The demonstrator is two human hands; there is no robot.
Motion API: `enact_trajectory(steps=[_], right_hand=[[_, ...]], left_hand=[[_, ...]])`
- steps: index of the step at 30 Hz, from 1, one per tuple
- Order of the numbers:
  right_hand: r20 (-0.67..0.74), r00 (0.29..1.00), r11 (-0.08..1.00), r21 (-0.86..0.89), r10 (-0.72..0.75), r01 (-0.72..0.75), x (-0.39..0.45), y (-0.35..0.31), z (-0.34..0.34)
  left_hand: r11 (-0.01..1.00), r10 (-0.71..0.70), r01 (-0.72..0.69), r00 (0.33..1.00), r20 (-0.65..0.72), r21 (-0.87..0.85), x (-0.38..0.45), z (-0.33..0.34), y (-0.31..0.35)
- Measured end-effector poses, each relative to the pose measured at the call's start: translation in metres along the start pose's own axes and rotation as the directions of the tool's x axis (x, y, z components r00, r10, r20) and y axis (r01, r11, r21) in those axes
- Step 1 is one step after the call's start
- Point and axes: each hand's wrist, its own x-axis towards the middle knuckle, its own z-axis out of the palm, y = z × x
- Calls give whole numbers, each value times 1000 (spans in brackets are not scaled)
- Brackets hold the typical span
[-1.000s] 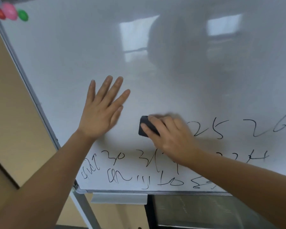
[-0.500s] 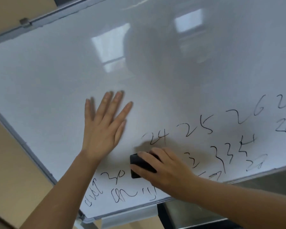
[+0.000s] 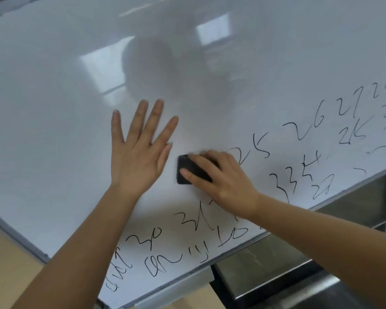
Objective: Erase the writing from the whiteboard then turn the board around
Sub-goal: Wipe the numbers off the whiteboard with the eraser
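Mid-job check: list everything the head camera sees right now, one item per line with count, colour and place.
whiteboard: one, white with grey frame, tilted, fills most of the view
writing: many marks, black, along the lower and right part of the board
eraser: one, black, on the board at centre
metal surface: one, grey, below the board at lower right
left hand: one, flat on the board, left of the eraser
right hand: one, grips the eraser

You have a single head-worn view, tilted, looking forward and slightly down from close range at the whiteboard, its lower frame edge crossing the bottom right.
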Motion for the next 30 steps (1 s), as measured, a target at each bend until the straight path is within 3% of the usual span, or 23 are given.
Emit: enact_trajectory(steps=[5,7,12,19,27,30], right_hand=[[153,952,964,37,-266,264,-27,-4,0],[153,941,953,27,-301,301,-22,6,-4],[3,996,996,-11,-87,87,1,24,-5],[134,958,968,30,-253,251,-36,15,-4],[-6,998,991,-123,-56,55,-14,41,-15],[57,990,986,-104,-127,132,-35,36,-15]], left_hand=[[1000,5,-5,999,-32,-8,0,1,-1],[1000,10,-11,999,-36,-21,2,0,3],[1000,0,-1,1000,-28,-24,3,0,2],[999,3,-4,1000,-30,-37,0,-2,1],[998,5,-8,998,-63,-56,2,3,3],[998,-2,-3,998,-69,-67,1,3,3]])
